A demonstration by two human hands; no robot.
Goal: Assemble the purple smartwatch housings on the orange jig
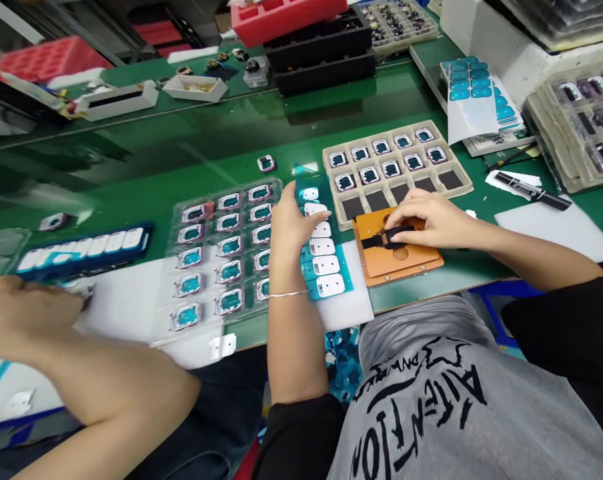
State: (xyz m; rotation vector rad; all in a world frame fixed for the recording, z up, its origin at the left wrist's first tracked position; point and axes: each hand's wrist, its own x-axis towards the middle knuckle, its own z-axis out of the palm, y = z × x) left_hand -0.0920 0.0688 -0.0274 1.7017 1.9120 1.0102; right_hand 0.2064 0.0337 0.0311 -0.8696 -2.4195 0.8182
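Over orange plate [381, 265], right fingers [405, 211].

Flat orange rectangular plate [381, 263] at near edge of glossy green tabletop [291, 130], small dark part [387, 239] on it beneath right hand [424, 217]. Behind plate: beige rectangular plastic tray [451, 157], small square framed parts [390, 169] in two far rows. Left of plate: turquoise film sheet [345, 263], partly on white flat sheet [359, 287]; farther left, clear rectangular plastic tray [209, 250]. Right: black cylindrical marker [531, 190]. Far back: red foam tray [291, 20] atop black trays [326, 63].
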